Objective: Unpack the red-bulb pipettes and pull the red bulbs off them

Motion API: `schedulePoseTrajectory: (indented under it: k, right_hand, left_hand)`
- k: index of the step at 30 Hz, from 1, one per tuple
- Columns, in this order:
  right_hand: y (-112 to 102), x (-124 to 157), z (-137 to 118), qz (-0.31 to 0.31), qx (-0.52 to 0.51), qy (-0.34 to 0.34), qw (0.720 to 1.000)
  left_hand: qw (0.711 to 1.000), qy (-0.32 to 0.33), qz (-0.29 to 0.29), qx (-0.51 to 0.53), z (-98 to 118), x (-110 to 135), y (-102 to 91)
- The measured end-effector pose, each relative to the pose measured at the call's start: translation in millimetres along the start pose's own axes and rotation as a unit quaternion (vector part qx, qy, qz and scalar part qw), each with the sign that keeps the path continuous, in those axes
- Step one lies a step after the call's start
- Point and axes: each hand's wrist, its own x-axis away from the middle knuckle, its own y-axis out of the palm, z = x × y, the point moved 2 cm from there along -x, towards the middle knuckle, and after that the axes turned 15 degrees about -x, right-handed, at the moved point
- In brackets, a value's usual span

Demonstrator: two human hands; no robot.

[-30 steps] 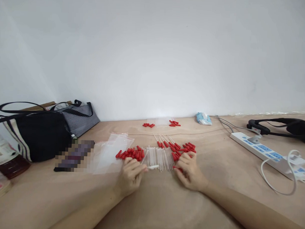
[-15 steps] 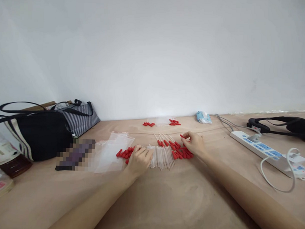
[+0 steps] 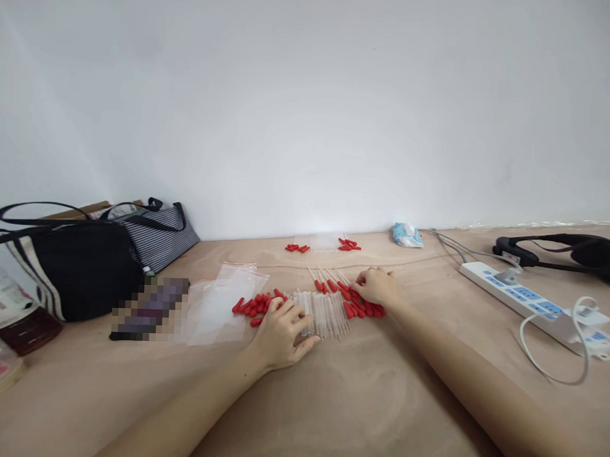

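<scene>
My left hand (image 3: 285, 331) hovers low over the left end of a row of clear thin tubes (image 3: 327, 312), fingers spread and slightly bent, with nothing visible in them. Red rubber bulbs (image 3: 255, 305) lie in a heap just left of its fingertips. My right hand (image 3: 376, 285) is curled over a second pile of red bulbs (image 3: 365, 309), its fingertips low beside thin sticks with red bulb ends (image 3: 332, 285). Whatever its closed fingers hold is hidden.
Clear zip bags (image 3: 227, 299) lie left of the bulbs. At the back are more red bulbs (image 3: 298, 248) and tubes. A blue tissue pack (image 3: 407, 235), a white power strip (image 3: 522, 299) and a black headset (image 3: 549, 250) are right; a black bag (image 3: 93, 268) is left.
My right hand has moved left and down to the bulbs, from holding a red bulb raised. My left hand has opened its fingers and shifted slightly right and nearer.
</scene>
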Motion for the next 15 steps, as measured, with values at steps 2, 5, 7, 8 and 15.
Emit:
schedulePoseTrajectory:
  k: [2, 5, 7, 8, 15]
  right_hand:
    - [3.6, -2.2, -4.2, -0.009, 0.005, 0.018, 1.000]
    - [6.5, -6.4, -8.2, -0.016, 0.005, 0.045, 0.999]
    - [5.1, -8.6, -10.4, -0.019, 0.000, 0.060, 0.998]
    - [3.2, -8.9, -11.7, -0.019, -0.004, 0.064, 0.998]
    - [-7.6, 33.1, -23.6, 0.015, -0.053, -0.050, 0.997]
  left_hand:
    - [1.000, -0.015, 0.009, 0.009, -2.6, 3.6, -2.5]
    - [0.999, -0.043, 0.027, 0.016, -6.6, 7.8, -5.4]
    - [0.997, -0.063, 0.035, 0.014, -9.1, 9.8, -6.2]
    - [0.997, -0.071, 0.039, 0.011, -10.3, 10.6, -6.3]
    - [0.991, -0.097, 0.076, -0.058, -14.3, 14.0, -7.4]
